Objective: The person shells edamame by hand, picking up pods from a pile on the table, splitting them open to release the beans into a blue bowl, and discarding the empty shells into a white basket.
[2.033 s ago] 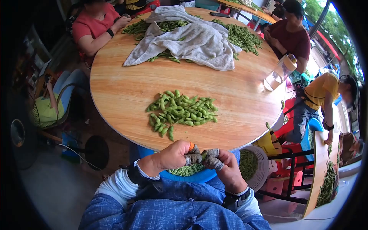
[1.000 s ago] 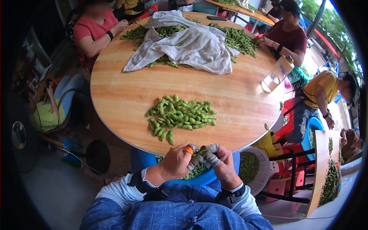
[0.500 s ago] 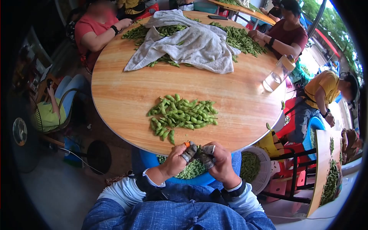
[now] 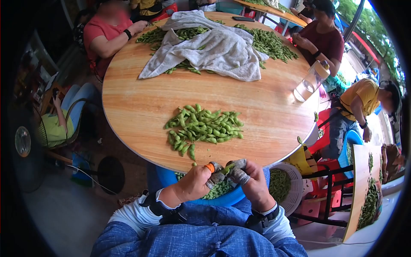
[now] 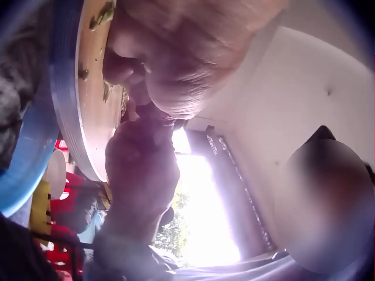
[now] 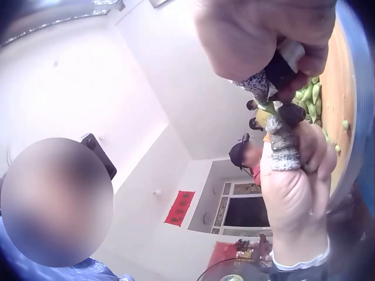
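Note:
My left hand point(image 4: 192, 185) and right hand point(image 4: 258, 190) meet over the near table edge, thumbs and fingers pinching a green soybean pod point(image 4: 228, 168) between them. Grey knitted finger covers wrap several fingertips on both hands, and an orange band shows on the left. In the right wrist view the pod point(image 6: 268, 108) peeks out between the covered tips; in the left wrist view it is hidden behind the hands. Just below, a blue basin point(image 4: 229, 198) holds loose shelled green beans point(image 4: 217, 190). A pile of soybean pods point(image 4: 205, 126) lies on the table in front of me.
The round wooden table point(image 4: 137, 111) carries a grey towel point(image 4: 218, 53) over more pods, a water bottle point(image 4: 310, 82) and a phone point(image 4: 243, 19). A white basket point(image 4: 294, 188) of pods stands by my right side. Several people sit around, and a fan point(image 4: 22, 143) stands left.
Half a second ago both hands were bunched closer with the pod mostly covered; now a green pod shows between the fingertips. The person in maroon has drawn their hands back from the pods.

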The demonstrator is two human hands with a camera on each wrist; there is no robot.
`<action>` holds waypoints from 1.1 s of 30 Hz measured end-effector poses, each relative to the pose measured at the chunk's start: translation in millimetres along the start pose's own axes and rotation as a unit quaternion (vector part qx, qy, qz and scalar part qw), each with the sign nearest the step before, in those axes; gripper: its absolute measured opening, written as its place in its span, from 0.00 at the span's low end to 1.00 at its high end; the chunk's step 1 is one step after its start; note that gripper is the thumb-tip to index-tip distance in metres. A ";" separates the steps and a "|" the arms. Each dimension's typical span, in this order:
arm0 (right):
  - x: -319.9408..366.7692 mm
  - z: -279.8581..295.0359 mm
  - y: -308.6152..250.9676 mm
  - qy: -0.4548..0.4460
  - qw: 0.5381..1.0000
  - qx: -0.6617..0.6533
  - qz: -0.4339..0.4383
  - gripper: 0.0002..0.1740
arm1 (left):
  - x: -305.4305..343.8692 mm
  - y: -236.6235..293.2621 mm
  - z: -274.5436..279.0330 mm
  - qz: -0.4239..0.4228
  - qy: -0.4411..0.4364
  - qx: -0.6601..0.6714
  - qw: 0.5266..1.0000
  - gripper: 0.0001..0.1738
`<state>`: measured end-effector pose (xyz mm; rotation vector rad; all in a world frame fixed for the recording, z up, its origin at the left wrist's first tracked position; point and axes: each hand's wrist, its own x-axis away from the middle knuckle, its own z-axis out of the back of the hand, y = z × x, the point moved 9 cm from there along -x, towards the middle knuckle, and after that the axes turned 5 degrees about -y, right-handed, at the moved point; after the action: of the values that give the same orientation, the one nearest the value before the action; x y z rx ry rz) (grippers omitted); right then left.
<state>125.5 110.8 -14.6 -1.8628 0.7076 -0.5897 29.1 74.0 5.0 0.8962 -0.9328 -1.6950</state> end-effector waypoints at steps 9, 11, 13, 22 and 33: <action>1.7 -7.7 26.5 -0.019 0.993 -0.064 -0.101 0.10 | 5.0 6.3 0.9 -0.063 0.004 -0.166 0.984 0.16; 0.8 -9.8 29.7 -0.036 0.993 -0.062 -0.090 0.10 | 7.6 3.5 -0.6 -0.070 -0.002 -0.191 0.979 0.18; 0.0 -11.2 29.0 -0.034 0.995 -0.050 -0.084 0.09 | 10.1 6.1 -1.8 -0.092 -0.013 -0.227 0.970 0.19; -2.4 -20.4 16.2 -0.038 0.998 -0.019 -0.037 0.07 | 14.3 7.8 4.0 -0.082 0.009 -0.194 0.978 0.18; 0.5 -46.7 -26.8 -0.084 0.858 0.437 0.256 0.05 | 27.1 -61.0 -20.9 0.161 0.031 0.478 0.863 0.09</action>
<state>99.8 88.9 27.5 -0.8121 0.6307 -0.3011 16.6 59.0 -62.1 1.3088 -1.8174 -0.8444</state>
